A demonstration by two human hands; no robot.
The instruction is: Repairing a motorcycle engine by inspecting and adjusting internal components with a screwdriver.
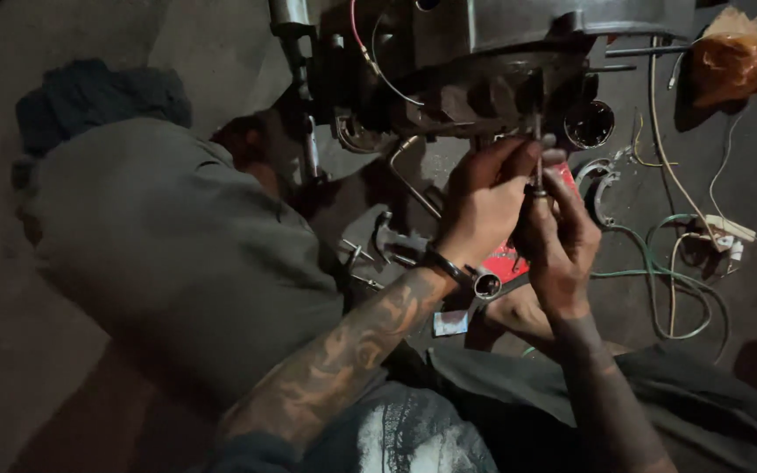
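Observation:
A dark metal engine block (pixel 484 79) hangs over the floor at the top centre. A thin metal rod or long bolt (pixel 537 144) runs down from its underside. My left hand (pixel 484 197), with a dark band at the wrist, has its fingers closed around the rod near the engine. My right hand (pixel 558 236) grips the rod's lower end just below. Both hands touch each other around it. The rod's tip is hidden between my fingers.
Another person in a grey shirt (pixel 168 236) crouches at the left, close to the engine. Spanners and small tools (pixel 387 245) lie on the floor beside a red packet (pixel 505 258). Green and white wires (pixel 676 271) coil at the right. An orange bag (pixel 733 52) sits top right.

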